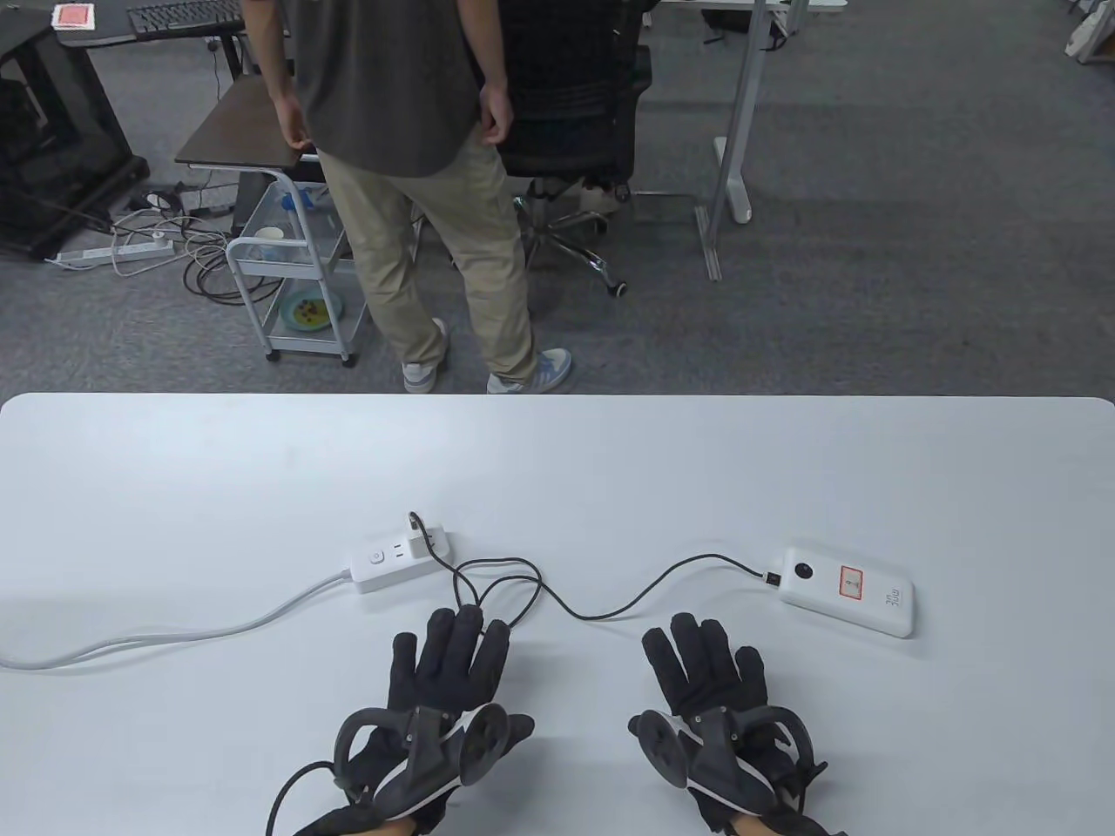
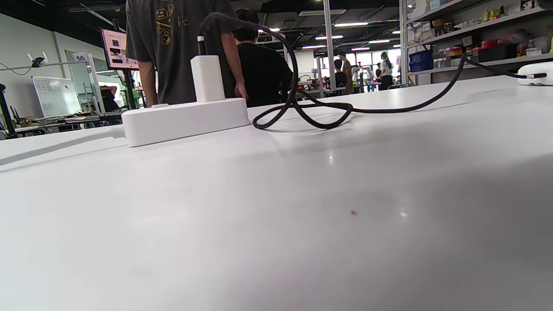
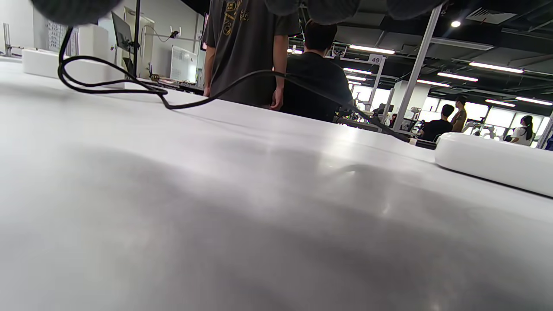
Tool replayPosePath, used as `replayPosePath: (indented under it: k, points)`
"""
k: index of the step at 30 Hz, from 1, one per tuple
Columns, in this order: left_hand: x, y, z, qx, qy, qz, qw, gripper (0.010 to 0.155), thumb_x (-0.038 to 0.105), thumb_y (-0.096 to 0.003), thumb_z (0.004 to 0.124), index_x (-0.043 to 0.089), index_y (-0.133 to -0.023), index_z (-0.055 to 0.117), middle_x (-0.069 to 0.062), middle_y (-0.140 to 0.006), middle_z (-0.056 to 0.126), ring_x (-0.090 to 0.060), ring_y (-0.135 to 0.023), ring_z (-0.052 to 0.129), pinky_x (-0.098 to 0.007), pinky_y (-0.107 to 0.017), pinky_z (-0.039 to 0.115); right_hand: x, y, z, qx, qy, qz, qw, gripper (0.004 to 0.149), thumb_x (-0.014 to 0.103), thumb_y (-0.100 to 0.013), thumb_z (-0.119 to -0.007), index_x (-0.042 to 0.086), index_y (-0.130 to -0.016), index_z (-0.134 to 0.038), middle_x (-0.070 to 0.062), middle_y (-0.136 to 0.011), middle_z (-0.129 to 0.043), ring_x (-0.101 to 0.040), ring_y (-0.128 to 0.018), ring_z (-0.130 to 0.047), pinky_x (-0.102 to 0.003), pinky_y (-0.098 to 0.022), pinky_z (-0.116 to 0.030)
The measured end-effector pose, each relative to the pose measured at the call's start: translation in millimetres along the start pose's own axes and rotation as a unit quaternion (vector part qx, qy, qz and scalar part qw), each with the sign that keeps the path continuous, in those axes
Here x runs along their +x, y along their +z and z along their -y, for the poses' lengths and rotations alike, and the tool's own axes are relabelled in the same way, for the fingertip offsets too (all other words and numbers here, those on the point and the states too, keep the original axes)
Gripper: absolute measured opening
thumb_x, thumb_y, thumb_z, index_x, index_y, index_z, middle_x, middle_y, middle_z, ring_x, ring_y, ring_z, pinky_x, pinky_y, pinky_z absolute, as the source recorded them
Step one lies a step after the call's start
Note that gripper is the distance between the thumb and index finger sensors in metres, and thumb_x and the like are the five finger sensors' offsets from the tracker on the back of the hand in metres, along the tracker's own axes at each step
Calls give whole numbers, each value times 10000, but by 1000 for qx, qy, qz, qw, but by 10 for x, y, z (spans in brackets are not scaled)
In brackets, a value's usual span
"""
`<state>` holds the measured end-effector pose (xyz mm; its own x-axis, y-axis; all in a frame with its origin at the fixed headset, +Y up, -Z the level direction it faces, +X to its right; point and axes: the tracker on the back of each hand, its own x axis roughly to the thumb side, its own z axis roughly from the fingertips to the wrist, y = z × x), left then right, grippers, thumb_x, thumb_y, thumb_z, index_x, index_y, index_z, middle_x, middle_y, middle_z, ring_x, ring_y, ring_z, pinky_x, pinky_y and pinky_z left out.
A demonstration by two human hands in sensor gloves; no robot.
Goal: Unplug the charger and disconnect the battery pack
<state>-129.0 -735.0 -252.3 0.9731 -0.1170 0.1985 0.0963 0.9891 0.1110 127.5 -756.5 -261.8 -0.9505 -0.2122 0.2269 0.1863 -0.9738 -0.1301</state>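
A white charger (image 1: 422,544) is plugged into a white power strip (image 1: 401,562) at the table's middle left; it also stands on the strip in the left wrist view (image 2: 207,77). A black cable (image 1: 610,610) runs from the charger, loops, and ends plugged into a white battery pack (image 1: 849,590) on the right. The pack shows at the right in the right wrist view (image 3: 497,166). My left hand (image 1: 453,662) lies flat on the table, fingers spread, fingertips at the cable loop. My right hand (image 1: 706,666) lies flat and empty, left of the pack.
The strip's white cord (image 1: 174,631) trails off the table's left edge. A person (image 1: 418,174) stands just beyond the far edge of the white table (image 1: 557,453). An office chair (image 1: 575,131) and a cart (image 1: 296,279) are behind.
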Motion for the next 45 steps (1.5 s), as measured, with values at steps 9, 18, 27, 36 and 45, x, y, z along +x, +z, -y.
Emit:
replayPosePath:
  k: [9,18,27,36,45]
  points:
    - [40,0,23,-10,-10,4,1000,968,848,-383,526,392,-1196,266,23,-1307,304,-301,-1263,444,-584,-888,470,31,1,-18,7,10,23,1000,851,663,-416,-485,274,-1114,-192,-151,-1222,-253,-438,-1084,-439,-679,-707,-493]
    - [104,-2,29,-17,-32,10,999,962,844,-386,531,393,-1195,273,25,-1307,309,-296,-1264,444,-582,-889,471,31,31,43,-42,-8,32,999,811,632,-428,-517,256,-1113,-302,-139,-1208,-389,-398,-1062,-545,-656,-699,-538]
    - [161,31,-30,-4,-35,20,999,959,838,-384,537,392,-1194,283,25,-1306,321,-294,-1261,454,-581,-887,476,42,27,-20,-22,20,26,999,815,636,-426,-529,260,-1113,-305,-132,-1209,-385,-397,-1064,-542,-654,-702,-537]
    - [143,10,-6,-14,-39,17,999,954,837,-387,537,390,-1194,294,26,-1304,333,-295,-1258,467,-579,-885,483,46,37,35,-37,18,32,999,790,618,-433,-540,257,-1109,-348,-129,-1201,-424,-384,-1056,-571,-650,-701,-542]
    - [153,2,12,-23,-43,18,999,952,834,-389,539,388,-1194,295,25,-1302,339,-289,-1256,475,-576,-886,485,6,41,50,-28,14,25,999,791,617,-435,-540,259,-1111,-344,-134,-1205,-414,-386,-1061,-560,-654,-703,-536]
